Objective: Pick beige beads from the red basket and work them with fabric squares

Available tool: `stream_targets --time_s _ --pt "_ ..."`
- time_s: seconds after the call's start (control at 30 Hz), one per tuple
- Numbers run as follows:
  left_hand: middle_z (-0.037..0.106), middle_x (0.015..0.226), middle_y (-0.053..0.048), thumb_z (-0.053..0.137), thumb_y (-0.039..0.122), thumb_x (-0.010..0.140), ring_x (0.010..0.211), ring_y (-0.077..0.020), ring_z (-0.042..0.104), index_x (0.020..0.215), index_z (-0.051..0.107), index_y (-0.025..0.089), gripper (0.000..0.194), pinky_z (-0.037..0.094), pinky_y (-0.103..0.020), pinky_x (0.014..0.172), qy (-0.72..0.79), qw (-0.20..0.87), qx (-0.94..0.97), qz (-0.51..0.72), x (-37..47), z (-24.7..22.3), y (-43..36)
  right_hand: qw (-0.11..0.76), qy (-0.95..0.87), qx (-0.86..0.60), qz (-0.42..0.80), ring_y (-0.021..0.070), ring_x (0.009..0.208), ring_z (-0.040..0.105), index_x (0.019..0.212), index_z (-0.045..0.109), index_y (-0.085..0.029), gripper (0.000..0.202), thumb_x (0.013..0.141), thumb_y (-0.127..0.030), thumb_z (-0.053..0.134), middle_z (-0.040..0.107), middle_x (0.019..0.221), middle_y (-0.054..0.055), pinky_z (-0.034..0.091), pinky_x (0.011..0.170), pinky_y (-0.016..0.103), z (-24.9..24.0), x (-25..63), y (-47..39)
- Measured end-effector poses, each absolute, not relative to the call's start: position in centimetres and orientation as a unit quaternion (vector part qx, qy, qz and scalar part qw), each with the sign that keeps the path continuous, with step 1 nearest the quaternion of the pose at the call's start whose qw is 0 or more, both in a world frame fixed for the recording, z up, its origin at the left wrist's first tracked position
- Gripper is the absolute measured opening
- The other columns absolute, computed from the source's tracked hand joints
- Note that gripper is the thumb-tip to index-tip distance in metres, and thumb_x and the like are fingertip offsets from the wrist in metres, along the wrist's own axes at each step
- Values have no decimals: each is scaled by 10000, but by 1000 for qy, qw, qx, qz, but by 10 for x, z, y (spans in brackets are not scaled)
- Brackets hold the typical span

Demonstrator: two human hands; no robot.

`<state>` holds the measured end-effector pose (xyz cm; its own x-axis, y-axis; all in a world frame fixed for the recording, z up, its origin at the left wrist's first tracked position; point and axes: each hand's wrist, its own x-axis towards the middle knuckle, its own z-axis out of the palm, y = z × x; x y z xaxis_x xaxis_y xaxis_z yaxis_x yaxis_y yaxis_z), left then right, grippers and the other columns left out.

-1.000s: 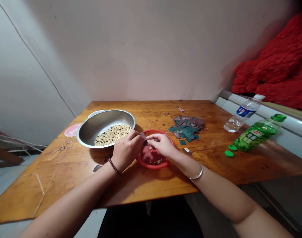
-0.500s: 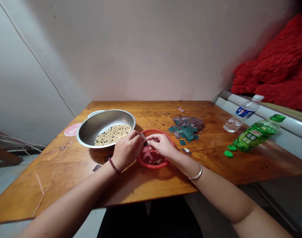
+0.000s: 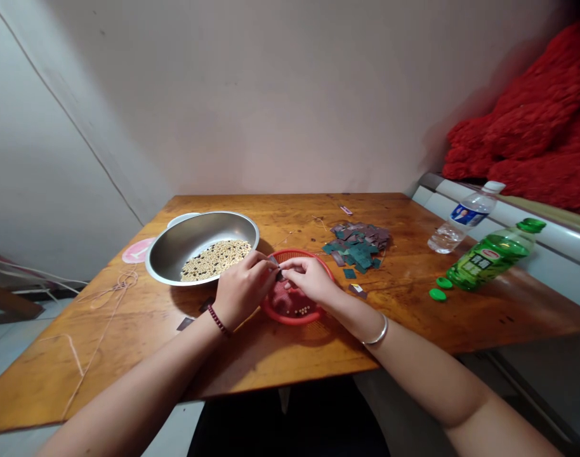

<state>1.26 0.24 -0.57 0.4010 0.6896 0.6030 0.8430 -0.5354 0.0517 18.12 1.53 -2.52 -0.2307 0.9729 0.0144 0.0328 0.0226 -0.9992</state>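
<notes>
Over a red mesh basket (image 3: 297, 322), my left hand (image 3: 245, 279) and my right hand (image 3: 313, 279) meet with fingertips pinched together. Between them is a small dark piece (image 3: 279, 275), partly covered by the fingers; its exact kind cannot be made out. A few pale beads (image 3: 303, 311) lie at the bottom of the basket. Left of the basket, a steel bowl (image 3: 169, 251) holds many cream-coloured beads (image 3: 214, 261) mixed with black ones, close to my left hand.
Green and brown scraps (image 3: 359, 246) lie heaped behind the basket on the wooden table (image 3: 252, 362). At the right are a clear bottle (image 3: 461, 219), a green bottle (image 3: 492, 257) and green caps (image 3: 437, 294). Thin string (image 3: 99, 339) trails across the left side.
Both hands keep their pinch over the basket, with only slight finger movement. The whole view has shifted by a tiny amount.
</notes>
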Motion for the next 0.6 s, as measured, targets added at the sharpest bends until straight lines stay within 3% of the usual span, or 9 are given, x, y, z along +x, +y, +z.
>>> stream_targets --time_s 0.6 --pt "615 934 -9 454 353 888 694 -96 568 878 615 221 208 383 -213 542 -454 120 -839 -274 15 -3 0 417 -577 -449 540 89 566 619 859 665 -137 162 757 -162 541 673 724 30 452 473 151 -23 182 14"
